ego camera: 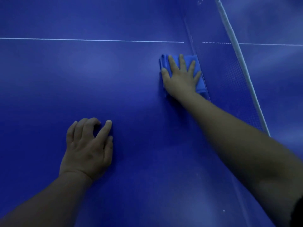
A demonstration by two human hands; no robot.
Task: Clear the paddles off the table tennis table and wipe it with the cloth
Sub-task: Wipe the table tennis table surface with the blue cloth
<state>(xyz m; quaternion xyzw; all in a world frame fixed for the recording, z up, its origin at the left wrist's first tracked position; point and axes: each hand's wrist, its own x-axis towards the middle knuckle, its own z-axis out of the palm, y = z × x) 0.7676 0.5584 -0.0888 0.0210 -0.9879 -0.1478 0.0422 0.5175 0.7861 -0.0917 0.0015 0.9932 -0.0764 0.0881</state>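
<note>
Left hand (88, 149): one, leaning on the blue table (49, 79), fingers loosely bent, gripping nothing.
Right hand (180, 76): one, pressing flat with fingers spread.
Cloth (200, 86): one, folded, lying under that hand beside the net (237, 51).

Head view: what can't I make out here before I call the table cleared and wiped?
- Paddles: none in the head view, but the table is cut off by every frame edge.
- Cloth: mostly hidden under the right hand.
- Table beyond the net: blurred and dim.
- Dirt or wet streaks: too dark to tell.
- Table under the left hand: hidden.
</note>
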